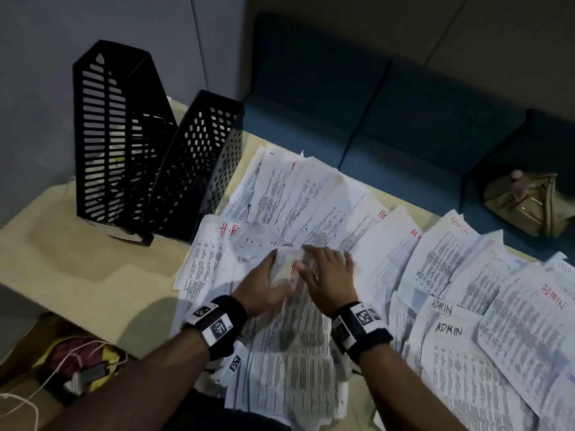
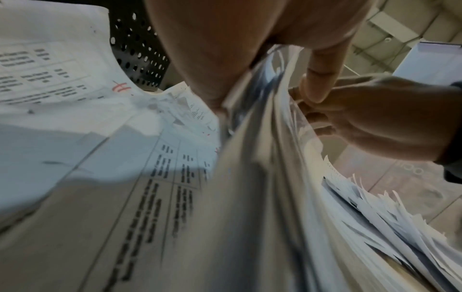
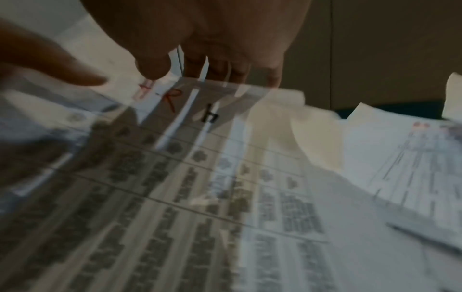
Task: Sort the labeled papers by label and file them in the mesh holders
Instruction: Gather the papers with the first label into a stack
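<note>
Clamping stack (image 1: 292, 337) in left grip (image 1: 264, 287), pinching its far, labelled end with right grip (image 1: 329, 275); long axis near-to-far. Red R (image 3: 170, 98) legible from right wrist only.

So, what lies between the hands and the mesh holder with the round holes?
Loose printed sheets, one marked H.R in red, as the head view shows. The left hand and right hand grip a paper stack short of the holder.

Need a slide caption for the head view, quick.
Left hand and right hand hold a stack of H.R papers near two black mesh holders; ADMIN sheets lie to the right.
</note>
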Motion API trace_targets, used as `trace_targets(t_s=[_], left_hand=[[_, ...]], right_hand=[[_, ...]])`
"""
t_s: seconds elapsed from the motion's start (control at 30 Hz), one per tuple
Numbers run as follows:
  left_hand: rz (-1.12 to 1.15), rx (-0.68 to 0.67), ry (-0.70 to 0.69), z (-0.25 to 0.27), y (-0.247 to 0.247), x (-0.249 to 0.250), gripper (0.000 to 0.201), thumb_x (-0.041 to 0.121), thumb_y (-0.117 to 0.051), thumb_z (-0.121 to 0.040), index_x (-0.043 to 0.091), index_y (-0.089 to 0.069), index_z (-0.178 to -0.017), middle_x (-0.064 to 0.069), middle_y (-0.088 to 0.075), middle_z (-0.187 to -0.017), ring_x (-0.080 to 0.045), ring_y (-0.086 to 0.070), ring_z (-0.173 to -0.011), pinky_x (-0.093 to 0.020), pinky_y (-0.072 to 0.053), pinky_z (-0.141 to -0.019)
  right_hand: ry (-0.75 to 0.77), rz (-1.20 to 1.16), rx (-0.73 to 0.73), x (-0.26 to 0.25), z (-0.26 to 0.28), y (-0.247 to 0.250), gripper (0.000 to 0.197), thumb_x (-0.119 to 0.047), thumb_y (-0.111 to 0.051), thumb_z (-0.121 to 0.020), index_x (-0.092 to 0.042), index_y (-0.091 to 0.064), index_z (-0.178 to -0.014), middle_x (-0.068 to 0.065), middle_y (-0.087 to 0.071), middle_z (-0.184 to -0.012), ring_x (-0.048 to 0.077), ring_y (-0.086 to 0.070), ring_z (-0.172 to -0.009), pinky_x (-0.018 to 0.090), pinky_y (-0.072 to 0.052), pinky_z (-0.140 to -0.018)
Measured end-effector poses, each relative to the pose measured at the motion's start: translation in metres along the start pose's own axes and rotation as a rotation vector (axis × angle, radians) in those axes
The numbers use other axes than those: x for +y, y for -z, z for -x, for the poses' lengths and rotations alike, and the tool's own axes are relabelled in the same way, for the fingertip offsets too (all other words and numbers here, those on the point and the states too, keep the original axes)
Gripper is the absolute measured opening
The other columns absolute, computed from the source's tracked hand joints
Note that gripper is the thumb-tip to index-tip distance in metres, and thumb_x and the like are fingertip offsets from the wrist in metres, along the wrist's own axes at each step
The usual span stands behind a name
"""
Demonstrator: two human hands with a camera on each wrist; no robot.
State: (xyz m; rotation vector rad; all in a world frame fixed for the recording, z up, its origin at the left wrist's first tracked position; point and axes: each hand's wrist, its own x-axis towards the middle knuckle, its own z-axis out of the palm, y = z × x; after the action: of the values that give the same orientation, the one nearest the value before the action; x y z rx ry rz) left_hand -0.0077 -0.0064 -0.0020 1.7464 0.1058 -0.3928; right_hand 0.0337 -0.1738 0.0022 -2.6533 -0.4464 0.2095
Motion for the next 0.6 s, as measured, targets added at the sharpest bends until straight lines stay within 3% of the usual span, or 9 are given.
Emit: trace_targets(t_s=[0.07,0.13,0.23,0.3,0.33,0.37,0.43,0.5,0.6], left_hand=[[-0.001,0.064,-0.037,0.000,-0.003,0.002,0.064,0.010,-0.064,-0.086,0.044,-0.037,-0.132,0.021,-0.054,-0.128,0.015,-0.050,-0.114,-0.008,-0.040,-0.095],[-0.032,0.140,-0.043,0.002,-0.004,0.000,0.060,0.008,-0.058,-0.090,0.054,-0.039,-0.123,0.016,-0.056,-0.129,0.006,-0.053,-0.115,-0.017,-0.041,-0.101],[0.175,0.257,0.031,0.007,0.002,0.000,0.048,0.004,-0.055,-0.091,0.047,-0.052,-0.112,0.007,-0.064,-0.116,-0.001,-0.065,-0.100,-0.030,-0.055,-0.089],[0.276,0.341,0.023,0.005,0.009,-0.002,0.044,0.005,-0.058,-0.090,0.040,-0.055,-0.116,0.012,-0.062,-0.116,0.003,-0.061,-0.105,-0.030,-0.053,-0.090],[0.320,0.344,0.030,0.003,0.012,-0.004,0.045,0.007,-0.060,-0.089,0.039,-0.054,-0.120,0.011,-0.060,-0.122,-0.002,-0.058,-0.113,-0.035,-0.051,-0.095],[0.359,0.329,0.038,0.001,0.012,-0.005,0.047,0.009,-0.060,-0.088,0.039,-0.053,-0.124,0.009,-0.059,-0.127,-0.009,-0.058,-0.117,-0.038,-0.049,-0.097],[0.385,0.261,0.057,-0.001,0.010,-0.003,0.040,0.018,-0.062,-0.087,0.030,-0.053,-0.124,0.007,-0.061,-0.123,-0.014,-0.062,-0.111,-0.037,-0.049,-0.095],[0.253,0.194,0.082,-0.002,0.010,-0.006,0.045,0.042,-0.065,-0.082,0.020,-0.054,-0.120,0.007,-0.059,-0.119,-0.011,-0.058,-0.107,-0.034,-0.044,-0.099],[-0.156,0.214,0.196,0.007,0.021,-0.026,0.046,0.036,-0.065,-0.088,0.024,-0.051,-0.129,0.002,-0.052,-0.132,-0.013,-0.051,-0.116,-0.031,-0.039,-0.103]], right_hand=[[0.063,-0.108,0.016,-0.002,0.006,-0.009,0.052,-0.053,-0.035,-0.090,-0.024,-0.049,-0.131,-0.001,-0.057,-0.118,0.021,-0.048,-0.115,0.053,-0.029,-0.107],[0.048,-0.087,0.133,0.005,0.010,-0.013,0.054,-0.049,-0.041,-0.091,-0.019,-0.044,-0.136,0.004,-0.051,-0.132,0.020,-0.041,-0.123,0.054,-0.029,-0.107],[-0.297,-0.280,0.277,0.027,0.023,-0.009,0.083,-0.061,-0.053,-0.083,-0.015,-0.024,-0.146,0.009,-0.032,-0.151,0.023,-0.030,-0.137,0.051,-0.027,-0.113],[-0.461,-0.718,0.191,0.034,0.037,-0.003,0.109,-0.081,-0.054,-0.063,-0.020,-0.017,-0.147,0.005,-0.035,-0.147,0.017,-0.036,-0.134,0.035,-0.033,-0.110],[-0.487,-0.801,0.102,0.035,0.044,-0.002,0.113,-0.085,-0.054,-0.057,-0.017,-0.025,-0.143,0.003,-0.047,-0.136,0.012,-0.047,-0.123,0.023,-0.041,-0.101],[-0.472,-0.792,0.023,0.037,0.050,0.000,0.103,-0.082,-0.057,-0.059,-0.014,-0.039,-0.135,-0.002,-0.058,-0.120,0.004,-0.057,-0.106,0.014,-0.046,-0.088],[-0.482,-0.747,-0.005,0.047,0.060,-0.001,0.055,-0.049,-0.068,-0.078,-0.015,-0.057,-0.120,-0.009,-0.066,-0.100,-0.002,-0.062,-0.090,0.019,-0.051,-0.079],[-0.567,-0.717,0.137,0.064,0.068,-0.002,0.029,-0.026,-0.068,-0.085,-0.017,-0.062,-0.112,-0.003,-0.070,-0.097,0.014,-0.066,-0.093,0.028,-0.049,-0.077],[-0.636,-0.721,0.352,0.087,0.082,0.012,0.034,-0.045,-0.066,-0.080,-0.020,-0.063,-0.103,0.008,-0.072,-0.093,0.025,-0.065,-0.079,0.034,-0.050,-0.072]])
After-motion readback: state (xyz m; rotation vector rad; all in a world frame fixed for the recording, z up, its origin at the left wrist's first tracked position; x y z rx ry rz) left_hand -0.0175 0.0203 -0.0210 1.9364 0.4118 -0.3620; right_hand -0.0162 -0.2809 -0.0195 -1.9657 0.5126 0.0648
